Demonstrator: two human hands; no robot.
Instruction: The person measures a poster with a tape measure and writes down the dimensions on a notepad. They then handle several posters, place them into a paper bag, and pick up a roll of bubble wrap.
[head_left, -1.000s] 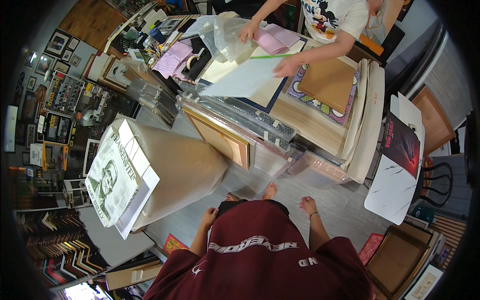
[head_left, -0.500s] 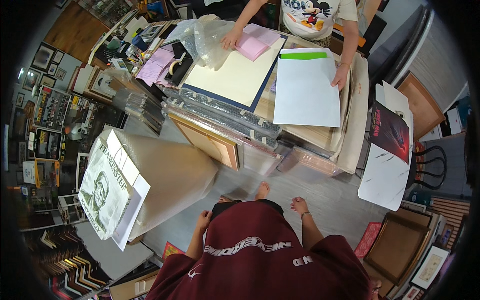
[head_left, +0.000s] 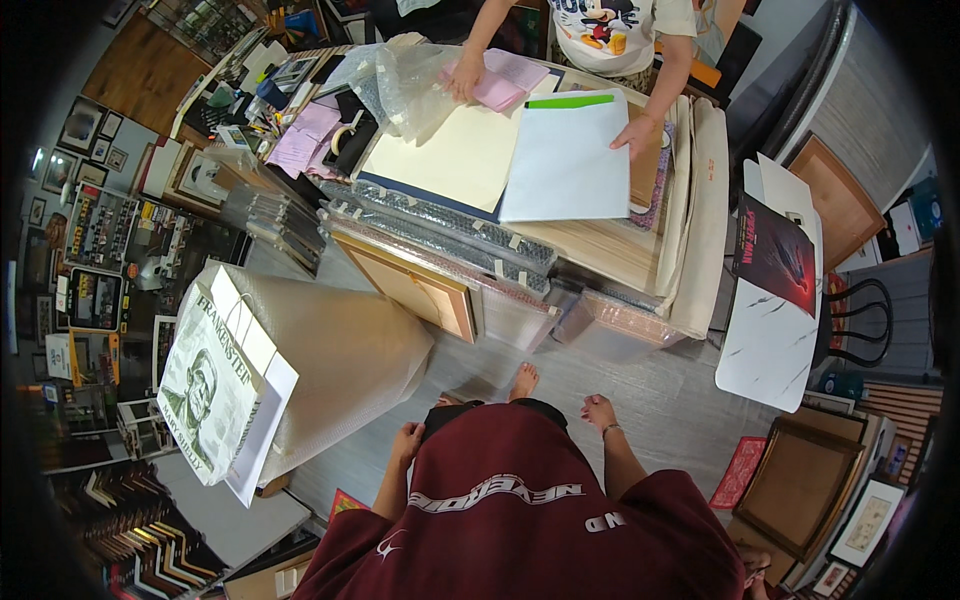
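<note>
My left hand (head_left: 407, 441) hangs low at my left side, its fingers curled in, with no object visible in it. On my other side hangs my right hand (head_left: 599, 412), a band at the wrist, its fingers loosely bent and nothing in them. Both stay well apart from the table. Across it, a co-worker's one hand (head_left: 466, 78) rests on folded pink paper (head_left: 497, 90). The co-worker's other hand (head_left: 640, 132) grips the edge of a large white sheet (head_left: 570, 165) with a green strip at its top. A cream board (head_left: 440, 150) with a dark blue border lies partly under that sheet.
Bubble-wrapped panels (head_left: 455, 235) and a wooden frame (head_left: 405, 280) lean along the table's near side. Left stands a wrapped bulky object (head_left: 350, 350) with a printed paper bag (head_left: 215, 380). A marbled white board (head_left: 770, 345) is right, above leaning brown frames (head_left: 800, 480).
The co-worker has slid the white sheet left over the cream board, uncovering a brown board and a patterned edge at its right. My hands have not visibly moved.
</note>
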